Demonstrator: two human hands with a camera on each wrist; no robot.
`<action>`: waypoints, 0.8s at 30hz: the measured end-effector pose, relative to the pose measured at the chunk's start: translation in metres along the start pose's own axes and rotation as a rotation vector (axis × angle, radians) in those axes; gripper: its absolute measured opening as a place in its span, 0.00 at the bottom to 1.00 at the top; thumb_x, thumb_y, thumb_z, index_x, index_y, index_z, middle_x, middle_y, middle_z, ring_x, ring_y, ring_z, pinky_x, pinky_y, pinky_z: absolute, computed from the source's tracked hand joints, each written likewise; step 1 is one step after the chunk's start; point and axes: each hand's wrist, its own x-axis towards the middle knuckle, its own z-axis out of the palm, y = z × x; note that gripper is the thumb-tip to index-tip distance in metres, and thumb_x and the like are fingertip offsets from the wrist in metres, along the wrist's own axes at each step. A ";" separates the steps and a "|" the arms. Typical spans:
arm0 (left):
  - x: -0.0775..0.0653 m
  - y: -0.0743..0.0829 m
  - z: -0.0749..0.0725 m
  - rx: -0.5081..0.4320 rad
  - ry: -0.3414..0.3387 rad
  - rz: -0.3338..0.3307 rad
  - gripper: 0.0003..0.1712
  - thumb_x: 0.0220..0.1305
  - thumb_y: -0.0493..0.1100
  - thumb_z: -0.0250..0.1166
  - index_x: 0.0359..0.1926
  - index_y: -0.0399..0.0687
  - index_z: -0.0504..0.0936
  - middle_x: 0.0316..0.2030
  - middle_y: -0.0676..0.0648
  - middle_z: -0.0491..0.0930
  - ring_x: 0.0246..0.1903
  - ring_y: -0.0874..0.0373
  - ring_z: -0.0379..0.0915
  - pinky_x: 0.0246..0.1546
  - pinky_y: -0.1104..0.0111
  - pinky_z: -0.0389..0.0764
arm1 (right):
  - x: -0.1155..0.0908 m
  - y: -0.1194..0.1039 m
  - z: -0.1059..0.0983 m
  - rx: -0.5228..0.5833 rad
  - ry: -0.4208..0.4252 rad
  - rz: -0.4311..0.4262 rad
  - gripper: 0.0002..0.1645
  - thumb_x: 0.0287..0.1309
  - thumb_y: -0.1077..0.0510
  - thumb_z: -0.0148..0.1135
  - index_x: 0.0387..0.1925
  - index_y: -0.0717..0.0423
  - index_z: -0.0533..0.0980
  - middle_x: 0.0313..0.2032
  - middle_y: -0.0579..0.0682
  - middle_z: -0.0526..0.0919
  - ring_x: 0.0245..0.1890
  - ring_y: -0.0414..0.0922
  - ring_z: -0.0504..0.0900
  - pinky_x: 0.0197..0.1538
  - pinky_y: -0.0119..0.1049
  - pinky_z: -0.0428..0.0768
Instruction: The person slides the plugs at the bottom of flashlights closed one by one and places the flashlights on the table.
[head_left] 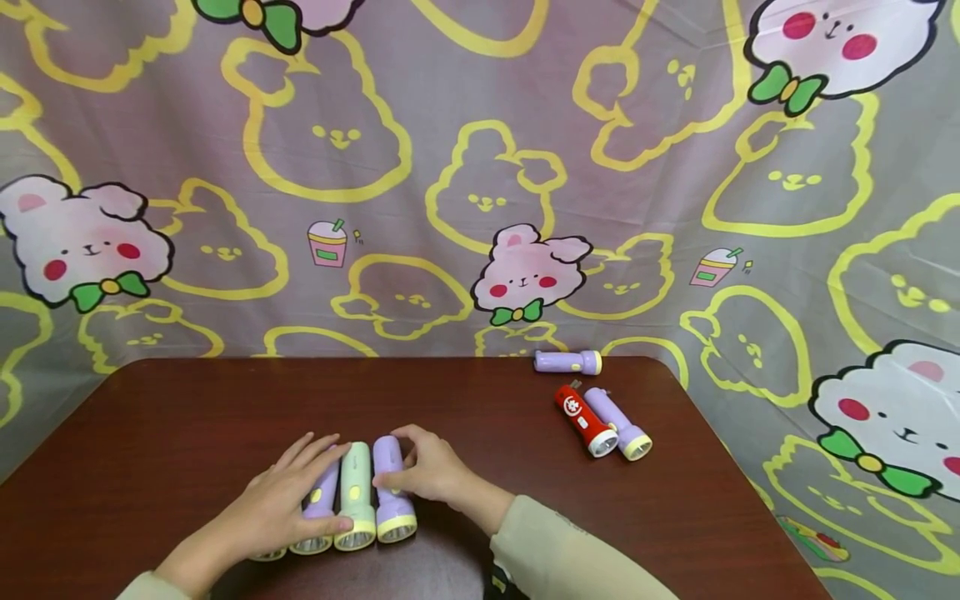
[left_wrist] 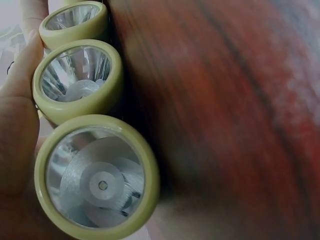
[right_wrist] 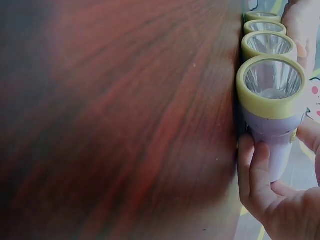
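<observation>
Several flashlights lie side by side at the front of the table, lamp ends toward me. At the row's right end is a purple flashlight [head_left: 387, 460], pinched by my right hand [head_left: 435, 467] between thumb and fingers. A pale green flashlight [head_left: 356, 475] lies just left of it. My left hand [head_left: 273, 500] spreads over the left part of the row, its thumb across the green one's head. Beneath that hand are another purple flashlight [head_left: 321, 497] and a leftmost flashlight [left_wrist: 97, 177], mostly hidden in the head view; its yellow rim shows close in the left wrist view.
Toward the back right, a red flashlight [head_left: 581, 417] lies against a purple flashlight [head_left: 618, 423]. Another purple flashlight [head_left: 567, 362] lies sideways at the table's back edge. A patterned cloth [head_left: 420, 208] hangs behind the brown table [head_left: 225, 400].
</observation>
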 end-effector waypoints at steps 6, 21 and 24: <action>0.000 0.001 -0.002 -0.001 -0.004 -0.004 0.55 0.47 0.76 0.68 0.69 0.51 0.70 0.69 0.41 0.68 0.69 0.32 0.58 0.38 0.31 0.74 | 0.000 -0.001 0.000 0.007 0.012 0.037 0.38 0.47 0.53 0.79 0.58 0.57 0.72 0.26 0.48 0.77 0.23 0.38 0.76 0.25 0.30 0.76; 0.001 0.002 -0.005 -0.015 -0.016 -0.003 0.55 0.47 0.76 0.68 0.70 0.50 0.70 0.69 0.40 0.67 0.68 0.30 0.58 0.38 0.29 0.73 | -0.003 0.002 -0.003 0.031 -0.021 0.047 0.37 0.49 0.52 0.78 0.58 0.58 0.70 0.25 0.49 0.76 0.21 0.40 0.75 0.25 0.31 0.78; 0.001 0.001 -0.004 -0.016 -0.022 -0.002 0.56 0.47 0.76 0.68 0.70 0.50 0.69 0.70 0.39 0.67 0.68 0.29 0.58 0.38 0.29 0.73 | -0.004 0.003 -0.003 0.063 -0.030 0.035 0.39 0.49 0.53 0.78 0.60 0.59 0.70 0.24 0.49 0.75 0.21 0.39 0.74 0.25 0.31 0.78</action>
